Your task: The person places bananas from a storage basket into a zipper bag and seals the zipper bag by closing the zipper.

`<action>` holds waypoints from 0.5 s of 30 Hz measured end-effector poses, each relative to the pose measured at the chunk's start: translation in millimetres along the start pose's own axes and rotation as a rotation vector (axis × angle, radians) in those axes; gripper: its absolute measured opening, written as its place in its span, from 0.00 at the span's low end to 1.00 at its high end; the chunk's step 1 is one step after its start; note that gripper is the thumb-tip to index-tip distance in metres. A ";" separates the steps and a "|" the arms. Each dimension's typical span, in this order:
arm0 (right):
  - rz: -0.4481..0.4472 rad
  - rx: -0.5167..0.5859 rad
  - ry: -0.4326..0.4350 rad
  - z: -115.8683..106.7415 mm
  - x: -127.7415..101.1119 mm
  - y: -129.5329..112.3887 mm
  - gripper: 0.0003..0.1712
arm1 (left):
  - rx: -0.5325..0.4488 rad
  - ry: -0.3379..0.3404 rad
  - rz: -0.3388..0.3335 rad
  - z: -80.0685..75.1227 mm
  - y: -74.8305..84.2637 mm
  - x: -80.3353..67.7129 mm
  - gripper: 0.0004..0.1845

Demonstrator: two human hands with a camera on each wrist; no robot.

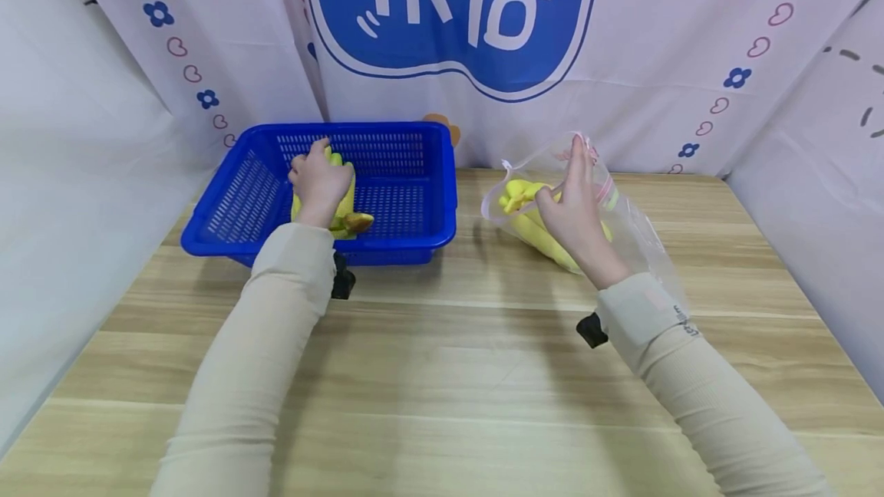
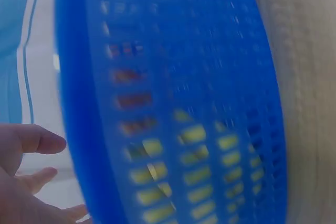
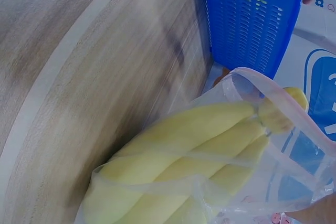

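Bananas (image 1: 347, 196) make one bunch that I can see inside the blue basket (image 1: 414, 242), and a second bunch (image 3: 184, 156) lies in the see-through bag (image 1: 638, 240). The left hand (image 1: 321, 181) is over the basket bunch with its fingers spread apart; I can't tell if it touches the fruit. The right hand (image 1: 573, 209) is at the bag's mouth, fingers straight up and thumb held away from them; I can't tell how firmly it touches the bag. One basket and one bag are on the table (image 1: 442, 374). The basket is hard plastic, full of little slots. The bag is thin and crinkly with a pink edge. The bananas look smooth, long and curved.
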State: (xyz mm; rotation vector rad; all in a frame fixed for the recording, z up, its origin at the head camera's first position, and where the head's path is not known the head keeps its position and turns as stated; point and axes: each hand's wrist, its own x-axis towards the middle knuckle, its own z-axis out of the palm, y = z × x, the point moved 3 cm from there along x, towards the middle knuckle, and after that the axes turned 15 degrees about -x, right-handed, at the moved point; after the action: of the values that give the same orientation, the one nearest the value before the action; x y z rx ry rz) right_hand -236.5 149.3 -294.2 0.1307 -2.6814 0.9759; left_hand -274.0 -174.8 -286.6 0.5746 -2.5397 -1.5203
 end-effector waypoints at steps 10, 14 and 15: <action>-0.006 0.007 -0.001 1.8 -1.0 0.5 0.50 | 0.052 -0.020 -0.052 -24.5 -31.0 4.6 0.37; -0.005 0.005 0.010 1.4 -1.2 1.8 0.50 | 0.053 -0.040 -0.065 -28.9 -39.4 5.6 0.37; -0.003 0.003 0.011 1.3 -1.0 2.2 0.50 | 0.053 -0.044 -0.065 -29.8 -40.8 5.9 0.37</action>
State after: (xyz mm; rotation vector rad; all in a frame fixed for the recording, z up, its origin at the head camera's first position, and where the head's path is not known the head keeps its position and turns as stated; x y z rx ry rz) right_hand -236.2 150.1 -296.8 0.1293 -2.6688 0.9768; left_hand -260.1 -218.7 -308.2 0.6434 -2.6258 -1.5066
